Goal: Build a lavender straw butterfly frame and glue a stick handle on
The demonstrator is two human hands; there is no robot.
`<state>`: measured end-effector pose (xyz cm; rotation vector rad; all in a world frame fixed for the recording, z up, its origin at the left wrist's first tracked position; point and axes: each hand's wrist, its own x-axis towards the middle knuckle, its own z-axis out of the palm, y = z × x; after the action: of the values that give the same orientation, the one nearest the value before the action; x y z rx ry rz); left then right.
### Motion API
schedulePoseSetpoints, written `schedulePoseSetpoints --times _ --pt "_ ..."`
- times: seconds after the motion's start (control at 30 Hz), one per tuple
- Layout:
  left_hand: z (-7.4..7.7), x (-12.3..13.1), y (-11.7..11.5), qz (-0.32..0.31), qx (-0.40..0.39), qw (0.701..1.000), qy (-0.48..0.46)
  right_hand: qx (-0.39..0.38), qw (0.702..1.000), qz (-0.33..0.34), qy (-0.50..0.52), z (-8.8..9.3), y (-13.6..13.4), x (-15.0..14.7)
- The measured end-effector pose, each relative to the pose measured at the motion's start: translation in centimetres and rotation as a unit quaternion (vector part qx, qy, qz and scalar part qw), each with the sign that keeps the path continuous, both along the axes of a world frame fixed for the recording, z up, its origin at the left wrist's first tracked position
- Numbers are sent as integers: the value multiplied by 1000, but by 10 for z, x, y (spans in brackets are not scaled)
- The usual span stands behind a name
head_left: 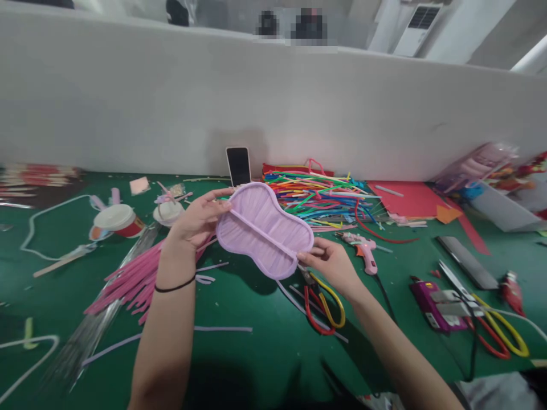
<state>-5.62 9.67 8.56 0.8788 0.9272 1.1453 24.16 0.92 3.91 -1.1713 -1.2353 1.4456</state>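
Note:
A lilac peanut-shaped piece (248, 230), apparently made of chenille stems with a raised rim, is held up over the table. One thin lilac strip (262, 232) runs lengthwise across its face. My left hand (203, 213) pinches the upper left edge near one end of the strip. At the lower right edge, my right hand (327, 259) pinches the strip's other end between thumb and fingers. Just below the right hand lie red-and-yellow-handled scissors (327, 304), their blades partly hidden. Loose lilac stems (222, 328) rest on the table beneath.
Pink chenille stems (132, 273) lie left of my left forearm. A multicoloured stem pile (316, 196) and a phone (238, 166) are at the back. A pink glue gun (363, 250), a purple box (436, 304) and more scissors (491, 327) lie to the right.

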Motion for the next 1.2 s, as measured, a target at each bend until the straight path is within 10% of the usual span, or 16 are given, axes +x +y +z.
schedulePoseSetpoints --times 0.43,0.8,1.2 --pt "-3 4 -4 -104 -21 993 46 -46 999 -5 20 -11 -13 32" --pt "5 10 -7 -71 9 991 115 -49 999 5 -17 -5 -12 36" --pt "-6 -3 -21 -203 63 935 283 -71 992 84 -54 -1 -22 46"
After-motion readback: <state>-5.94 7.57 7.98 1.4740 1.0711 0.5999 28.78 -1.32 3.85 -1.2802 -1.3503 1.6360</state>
